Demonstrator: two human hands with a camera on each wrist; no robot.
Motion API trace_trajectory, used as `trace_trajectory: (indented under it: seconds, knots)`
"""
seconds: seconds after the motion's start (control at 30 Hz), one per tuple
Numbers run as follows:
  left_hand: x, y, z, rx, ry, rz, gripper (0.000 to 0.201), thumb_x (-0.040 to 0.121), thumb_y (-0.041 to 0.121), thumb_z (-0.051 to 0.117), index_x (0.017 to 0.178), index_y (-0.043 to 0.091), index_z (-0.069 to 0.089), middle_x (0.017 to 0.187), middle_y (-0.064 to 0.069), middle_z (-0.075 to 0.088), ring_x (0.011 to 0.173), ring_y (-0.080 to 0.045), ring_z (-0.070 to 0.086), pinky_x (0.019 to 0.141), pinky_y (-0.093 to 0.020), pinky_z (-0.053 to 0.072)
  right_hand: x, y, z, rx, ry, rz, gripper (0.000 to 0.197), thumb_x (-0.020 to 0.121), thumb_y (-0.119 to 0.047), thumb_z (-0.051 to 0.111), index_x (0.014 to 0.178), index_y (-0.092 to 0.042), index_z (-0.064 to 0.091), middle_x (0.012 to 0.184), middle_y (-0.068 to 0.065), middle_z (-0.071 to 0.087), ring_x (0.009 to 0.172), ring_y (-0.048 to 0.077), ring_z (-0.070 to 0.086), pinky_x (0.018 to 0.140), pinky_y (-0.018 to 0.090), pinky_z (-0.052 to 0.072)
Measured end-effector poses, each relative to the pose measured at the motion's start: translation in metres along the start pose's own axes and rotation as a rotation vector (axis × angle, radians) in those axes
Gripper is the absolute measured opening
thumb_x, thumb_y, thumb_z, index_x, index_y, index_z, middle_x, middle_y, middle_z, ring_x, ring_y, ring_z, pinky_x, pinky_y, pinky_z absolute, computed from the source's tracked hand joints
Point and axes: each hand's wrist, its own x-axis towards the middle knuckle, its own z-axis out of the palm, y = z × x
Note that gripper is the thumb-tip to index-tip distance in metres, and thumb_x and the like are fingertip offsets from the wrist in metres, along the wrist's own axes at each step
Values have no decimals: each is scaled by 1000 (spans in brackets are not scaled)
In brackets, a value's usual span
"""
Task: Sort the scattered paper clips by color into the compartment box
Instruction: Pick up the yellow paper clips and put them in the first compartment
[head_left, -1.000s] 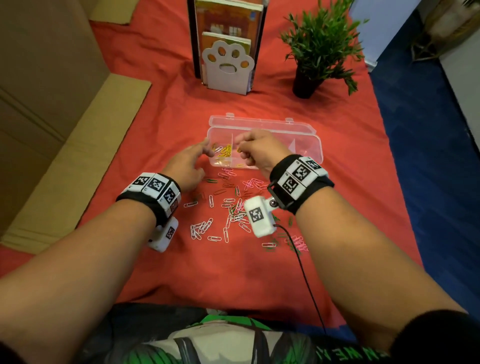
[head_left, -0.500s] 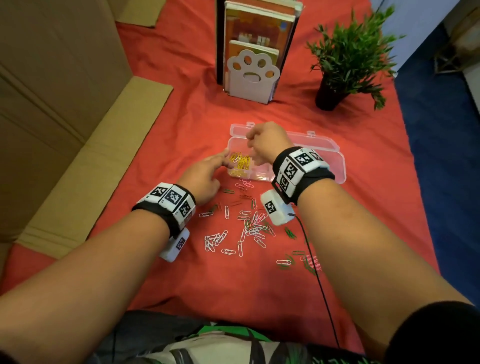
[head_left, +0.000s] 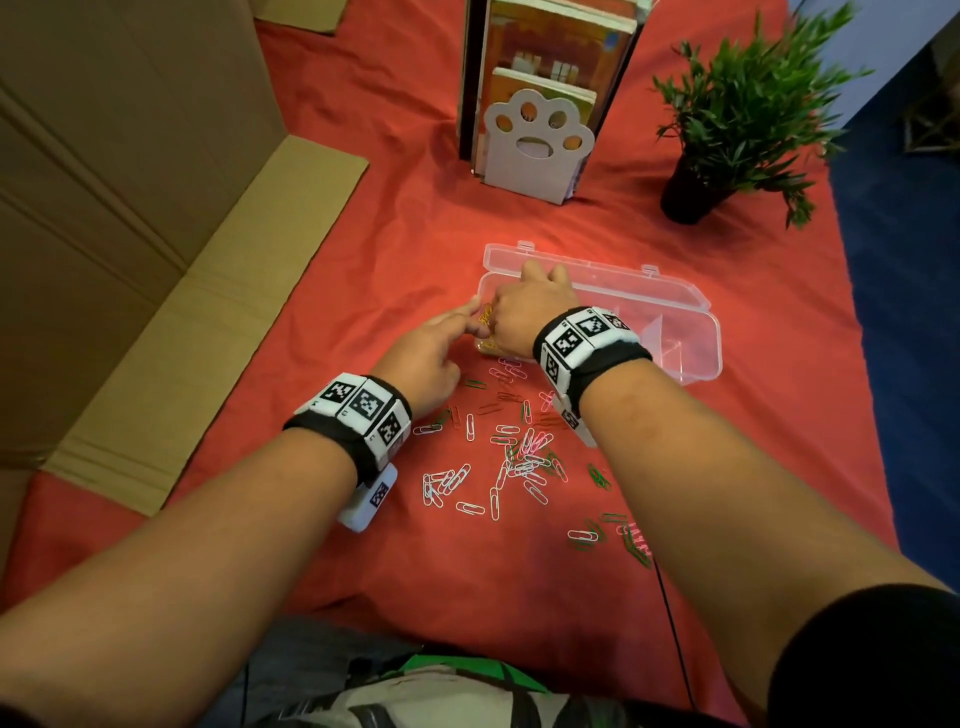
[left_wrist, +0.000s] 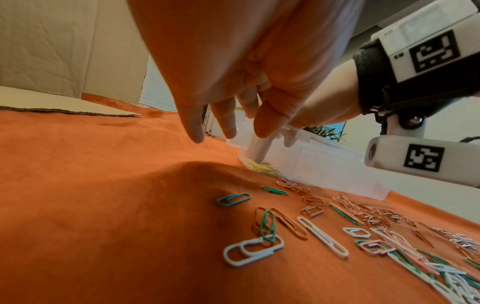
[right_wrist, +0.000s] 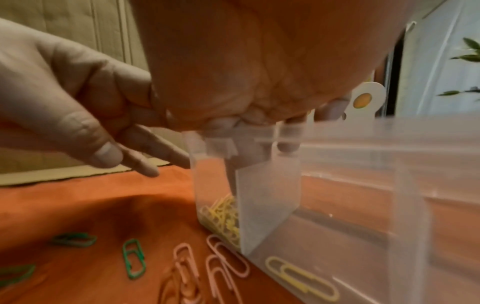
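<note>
The clear plastic compartment box (head_left: 670, 312) lies in the centre of the head view, its long axis running left to right across the red cloth (head_left: 363, 234), lid hinged open behind it. The right hand (head_left: 530, 312) hangs over the box's left end with fingers dipping into the leftmost compartment; whether they pinch anything or have let go cannot be told. The left hand (head_left: 426, 358) sits just left of the same corner, fingers spread and relaxed, tips at the box wall.

The pile of yellow paper clips (right_wrist: 223, 214) fills that leftmost compartment, and the right wrist view shows one more yellow clip (right_wrist: 301, 275) lying on the near side of the translucent divider (right_wrist: 267, 201), seemingly in the next compartment.

The scattered paper clips (head_left: 509, 457) of white, pink, green and orange lie below the box in the head view, between and under the two wrists, nearer to the person. The next pick is probably a pull back toward the body; both hands are about equally near, the left closer to the white and green clips (left_wrist: 267, 224) at the pile's left edge. Many clips overlap, which could drag along a wrong colour.

A white paw-shaped bookend (head_left: 535, 145) with books and a small potted green plant (head_left: 737, 119) stand at the top, with brown cardboard (head_left: 130, 208) upper left, all clear of the work.
</note>
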Motion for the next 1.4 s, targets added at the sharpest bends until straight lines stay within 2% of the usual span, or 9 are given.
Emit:
trace_trajectory:
  seconds: [0.13, 0.23, 0.43, 0.57, 0.8, 0.93, 1.0, 1.17, 1.4]
  knots:
    - [0, -1, 1, -2, -4, 20, 59, 64, -14, 44, 111, 20, 58, 149, 3, 35, 134, -7, 36, 103, -6, 19, -2, 5, -1, 55, 14, 27, 24, 84, -44, 50, 85, -26, 66, 89, -10, 59, 111, 23, 37, 81, 39, 23]
    - [-1, -3, 1, 4, 5, 34, 59, 64, -14, 44, 111, 20, 58, 149, 3, 35, 134, -7, 36, 104, -7, 21, -6, 9, 0, 75, 110, 43, 22, 86, -22, 47, 91, -23, 69, 99, -6, 61, 110, 24, 39, 80, 39, 24]
    - [0, -3, 1, 4, 3, 32, 60, 64, -14, 44, 111, 20, 58, 149, 3, 35, 135, -7, 35, 105, -7, 19, -8, 5, -3, 2, -53, -19, 36, 88, -58, 42, 99, -33, 66, 107, -8, 58, 114, 25, 38, 89, 42, 28]
    - [1, -4, 0, -7, 7, 41, 61, 64, -15, 44, 112, 18, 58, 149, 1, 35, 134, -5, 34, 101, 5, 14, -7, -3, -7, -34, -27, 22, 25, 93, -37, 43, 103, -30, 64, 113, -6, 59, 120, 24, 38, 96, 42, 28]
    - [2, -5, 2, -18, 17, 43, 57, 65, -14, 45, 110, 18, 60, 146, 0, 39, 131, -5, 37, 101, 2, 16, -9, 14, -12, 131, -60, 33, 33, 91, -18, 42, 110, -38, 62, 117, -4, 58, 119, 25, 37, 95, 41, 28]
    - [8, 4, 3, -54, 239, 28, 33, 79, -1, 50, 106, 13, 63, 117, -9, 58, 102, -18, 57, 92, -18, 40, -19, 12, -15, 65, -51, -25, 34, 92, -24, 43, 111, -43, 63, 121, -5, 56, 121, 25, 37, 98, 43, 26]
    - [14, 6, 6, -105, 312, -85, 27, 84, 9, 55, 111, 13, 61, 108, -9, 60, 85, -15, 57, 81, -17, 43, -19, 7, -12, 35, -75, -34, 32, 92, -27, 44, 114, -43, 61, 124, -5, 54, 123, 26, 36, 98, 43, 26]
    - [24, 7, 15, -400, 223, -362, 24, 87, 17, 59, 110, 12, 61, 73, -1, 62, 61, -23, 57, 70, -40, 55, -11, 6, -6, 65, -68, -28, 33, 91, -20, 45, 115, -36, 62, 120, -6, 56, 122, 24, 36, 98, 43, 26]
    - [26, 12, 18, -612, 225, -406, 23, 88, 1, 52, 80, 21, 59, 65, -1, 60, 51, -3, 60, 54, -20, 54, -17, 21, -5, 303, 32, 36, 49, 86, -7, 42, 122, -36, 58, 128, -4, 57, 121, 25, 41, 99, 42, 29]
